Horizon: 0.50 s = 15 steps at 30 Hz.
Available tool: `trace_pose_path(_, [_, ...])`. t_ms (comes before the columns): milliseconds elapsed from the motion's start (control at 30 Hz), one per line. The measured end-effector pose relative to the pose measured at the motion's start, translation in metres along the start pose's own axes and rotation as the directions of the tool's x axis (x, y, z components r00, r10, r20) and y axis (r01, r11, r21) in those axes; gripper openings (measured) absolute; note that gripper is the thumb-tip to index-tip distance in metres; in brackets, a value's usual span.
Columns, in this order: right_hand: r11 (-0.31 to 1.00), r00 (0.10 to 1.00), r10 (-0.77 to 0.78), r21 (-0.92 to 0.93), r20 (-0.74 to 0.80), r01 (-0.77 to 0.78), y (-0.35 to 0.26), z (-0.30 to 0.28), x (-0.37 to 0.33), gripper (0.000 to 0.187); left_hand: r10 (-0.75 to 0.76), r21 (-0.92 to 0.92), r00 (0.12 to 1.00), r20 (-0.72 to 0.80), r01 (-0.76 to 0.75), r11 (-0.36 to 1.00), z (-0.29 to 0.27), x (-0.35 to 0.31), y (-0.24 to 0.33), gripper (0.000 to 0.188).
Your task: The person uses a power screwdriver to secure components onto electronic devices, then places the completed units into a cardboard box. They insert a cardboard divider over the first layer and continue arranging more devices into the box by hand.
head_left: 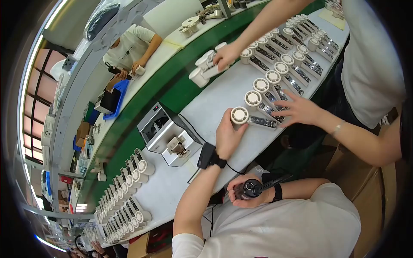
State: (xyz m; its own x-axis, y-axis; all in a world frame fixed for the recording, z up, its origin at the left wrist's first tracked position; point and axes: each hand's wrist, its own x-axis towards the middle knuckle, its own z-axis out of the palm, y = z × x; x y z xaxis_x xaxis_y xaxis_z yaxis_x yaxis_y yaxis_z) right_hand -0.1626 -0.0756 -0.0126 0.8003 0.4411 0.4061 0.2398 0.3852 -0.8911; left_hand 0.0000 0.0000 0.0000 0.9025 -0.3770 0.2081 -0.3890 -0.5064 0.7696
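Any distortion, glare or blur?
Head view: fisheye curves the long green strip, blackens corners. Head view: bright white strip light glares upper left. Head view: white round-vented plastic unit at left hand fairly crisp; lower-left background unclear.

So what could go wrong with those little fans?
The left hand is curled around a white fan, and a co-worker's hand is spread close by, so they might bump and knock it.

Bare circuit boards face up in the row, so a careless touch could harm one.

The right hand grips a black tool; if it slipped, it might fall or scratch something.
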Motion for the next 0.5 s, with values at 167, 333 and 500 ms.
trace_pose_path(167, [0.986,0.992,0.088,0.132,0.093,-0.1,-0.027,0.002,-0.001,0.042,0.016,0.123,0.984,-0.175,0.006,0.992,-0.03,-0.067,0.018,0.052])
trace_pose_path(333, [0.944,0.992,0.059,0.317,0.108,-0.091,-0.067,0.0,0.043,0.041,-0.134,0.051,0.952,-0.276,0.154,0.987,-0.093,-0.163,0.017,0.052])
trace_pose_path(500, [0.996,0.987,0.084,0.002,-0.14,-0.084,-0.074,0.012,0.13,0.032,-0.231,0.035,0.782,-0.579,0.307,0.951,-0.109,-0.219,-0.032,0.053])
